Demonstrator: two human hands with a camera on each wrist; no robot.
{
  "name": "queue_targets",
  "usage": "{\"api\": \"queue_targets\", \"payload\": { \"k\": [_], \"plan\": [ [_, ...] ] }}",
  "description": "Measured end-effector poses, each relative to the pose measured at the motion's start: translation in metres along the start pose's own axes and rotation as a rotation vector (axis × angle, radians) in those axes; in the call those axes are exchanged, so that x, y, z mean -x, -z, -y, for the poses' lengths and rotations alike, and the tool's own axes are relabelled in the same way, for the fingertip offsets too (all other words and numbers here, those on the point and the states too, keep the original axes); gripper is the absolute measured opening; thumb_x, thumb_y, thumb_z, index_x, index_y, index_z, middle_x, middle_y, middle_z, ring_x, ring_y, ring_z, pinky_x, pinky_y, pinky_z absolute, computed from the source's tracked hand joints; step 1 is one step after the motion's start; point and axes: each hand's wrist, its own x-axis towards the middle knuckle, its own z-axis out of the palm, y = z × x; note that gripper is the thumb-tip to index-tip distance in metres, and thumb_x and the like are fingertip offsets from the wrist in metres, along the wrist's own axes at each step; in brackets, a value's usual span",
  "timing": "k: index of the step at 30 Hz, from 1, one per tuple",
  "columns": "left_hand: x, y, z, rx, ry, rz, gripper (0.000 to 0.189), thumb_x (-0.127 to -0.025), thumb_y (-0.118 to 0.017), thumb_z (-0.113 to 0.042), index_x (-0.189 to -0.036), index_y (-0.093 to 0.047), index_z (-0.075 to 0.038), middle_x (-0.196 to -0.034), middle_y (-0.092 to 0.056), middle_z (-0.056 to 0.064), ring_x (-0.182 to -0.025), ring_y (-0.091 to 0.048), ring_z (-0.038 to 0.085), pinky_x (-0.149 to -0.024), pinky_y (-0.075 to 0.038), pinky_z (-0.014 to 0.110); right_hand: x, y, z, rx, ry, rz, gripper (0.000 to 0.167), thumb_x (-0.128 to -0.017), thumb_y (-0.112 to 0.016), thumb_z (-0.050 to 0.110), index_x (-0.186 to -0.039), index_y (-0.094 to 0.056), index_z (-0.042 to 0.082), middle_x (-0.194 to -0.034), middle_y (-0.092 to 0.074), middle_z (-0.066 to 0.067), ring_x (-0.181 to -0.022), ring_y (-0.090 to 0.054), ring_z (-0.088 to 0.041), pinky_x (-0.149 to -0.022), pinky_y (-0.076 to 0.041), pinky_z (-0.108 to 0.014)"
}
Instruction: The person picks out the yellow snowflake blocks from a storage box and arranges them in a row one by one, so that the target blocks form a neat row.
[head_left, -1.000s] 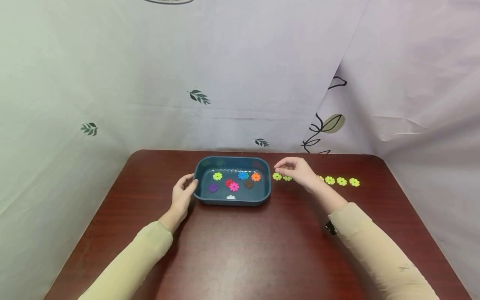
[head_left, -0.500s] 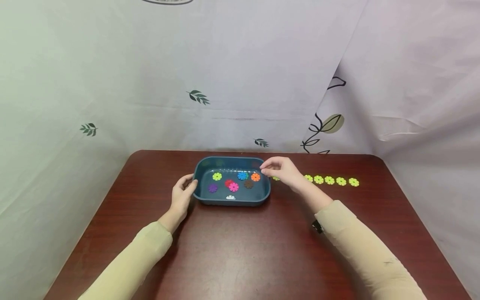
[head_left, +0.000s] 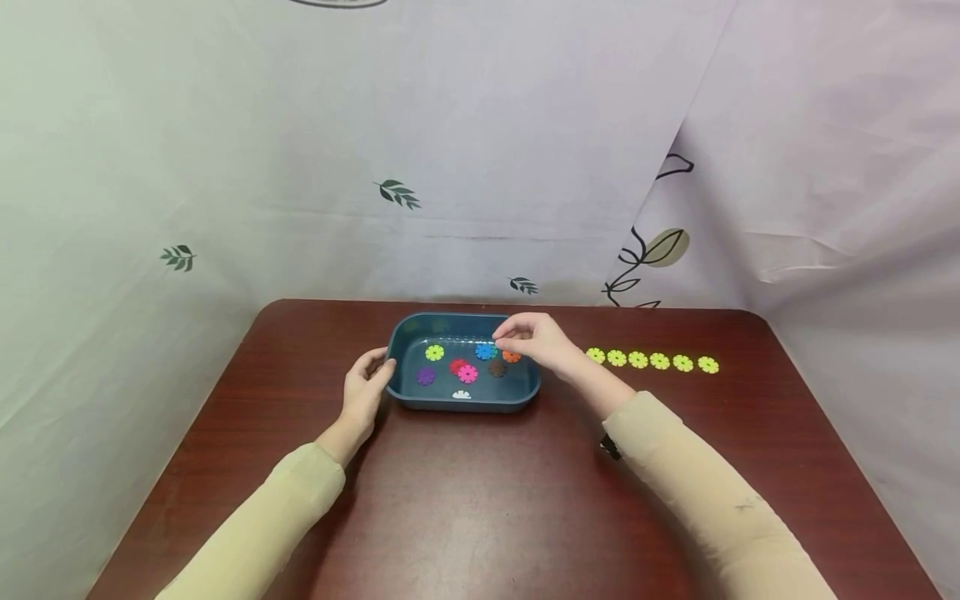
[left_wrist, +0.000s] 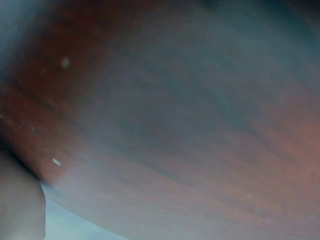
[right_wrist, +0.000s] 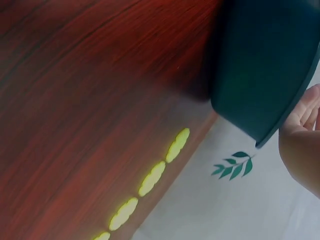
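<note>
A dark teal plastic tray [head_left: 465, 405] stands near the table's far edge, with several flower-shaped discs in different colours lying in it. My left hand [head_left: 367, 387] grips its left end, thumb at the rim. My right hand [head_left: 536, 340] hovers over the tray's right part, fingers loosely bent, and nothing shows between thumb and fingertips. Just beneath the fingertips lie a blue disc [head_left: 484, 352] and an orange disc [head_left: 512, 356], the latter partly covered. In the right wrist view the hand [right_wrist: 300, 137] is beside the tray's rim. The left wrist view is mostly blurred.
Yellow flower discs [head_left: 637, 360] form a row on the table right of the tray; the forearm and hand hide its left end. The red-brown wooden table [head_left: 465, 500] meets a pale patterned cloth [head_left: 465, 208] behind it.
My right hand has moved left, from above the yellow row to over the tray. More of the row's middle shows now. The left hand and tray have stayed put.
</note>
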Motion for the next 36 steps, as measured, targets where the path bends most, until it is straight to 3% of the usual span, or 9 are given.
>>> {"api": "queue_targets", "payload": {
  "k": [6,13,20,26,30,36],
  "plan": [
    [0.001,-0.001,-0.001,0.012,0.005,-0.013,0.038,-0.104,-0.062,-0.006,-0.138,-0.058,0.012,-0.110,-0.068,-0.007,-0.093,-0.061,-0.006,-0.083,-0.051,0.010,-0.010,-0.011,0.004,-0.002,-0.001,0.013,0.025,-0.100,-0.075,0.011,-0.118,-0.075,-0.005,-0.111,-0.076,-0.018,-0.108,-0.068,-0.048,-0.094,-0.058,-0.060],
    [0.001,0.000,0.000,0.007,0.012,-0.003,0.037,-0.105,-0.061,-0.006,-0.138,-0.059,0.010,-0.107,-0.066,-0.013,-0.094,-0.061,-0.006,-0.084,-0.051,0.010,-0.024,-0.026,0.007,-0.027,0.003,0.026,0.023,-0.099,-0.075,0.009,-0.117,-0.075,-0.005,-0.114,-0.075,-0.021,-0.113,-0.069,-0.047,-0.103,-0.056,-0.060],
    [-0.001,0.000,0.001,0.009,0.004,-0.005,0.035,-0.105,-0.061,-0.005,-0.137,-0.060,0.009,-0.105,-0.066,-0.015,-0.093,-0.062,-0.005,-0.083,-0.052,0.010,-0.037,-0.042,0.009,-0.026,-0.027,0.041,0.024,-0.099,-0.076,0.010,-0.118,-0.075,-0.005,-0.113,-0.076,-0.018,-0.113,-0.070,-0.042,-0.100,-0.060,-0.047],
    [0.001,-0.001,0.000,-0.004,0.005,-0.012,0.036,-0.105,-0.061,-0.005,-0.137,-0.059,0.010,-0.112,-0.067,-0.007,-0.095,-0.061,-0.006,-0.084,-0.052,0.009,-0.046,-0.054,0.006,-0.001,0.002,0.036,0.021,-0.097,-0.078,0.007,-0.115,-0.076,-0.004,-0.108,-0.078,-0.018,-0.096,-0.074,-0.024,-0.088,-0.061,-0.028],
    [0.000,-0.002,0.000,-0.006,0.007,-0.014,0.036,-0.105,-0.061,-0.005,-0.137,-0.060,0.010,-0.115,-0.067,-0.003,-0.095,-0.062,-0.005,-0.084,-0.052,0.010,-0.051,-0.063,0.005,0.028,0.017,0.029,0.021,-0.095,-0.078,0.003,-0.114,-0.076,-0.006,-0.106,-0.078,-0.019,-0.085,-0.070,-0.010,-0.083,-0.058,-0.022],
    [-0.002,-0.001,0.001,0.005,-0.001,-0.010,0.035,-0.105,-0.061,-0.006,-0.136,-0.061,0.009,-0.111,-0.067,-0.008,-0.095,-0.062,-0.004,-0.085,-0.052,0.010,-0.061,-0.074,0.002,0.090,0.041,0.033,0.019,-0.093,-0.079,0.000,-0.111,-0.077,-0.005,-0.105,-0.078,-0.020,-0.087,-0.073,-0.018,-0.082,-0.059,-0.024]
  ]
}}
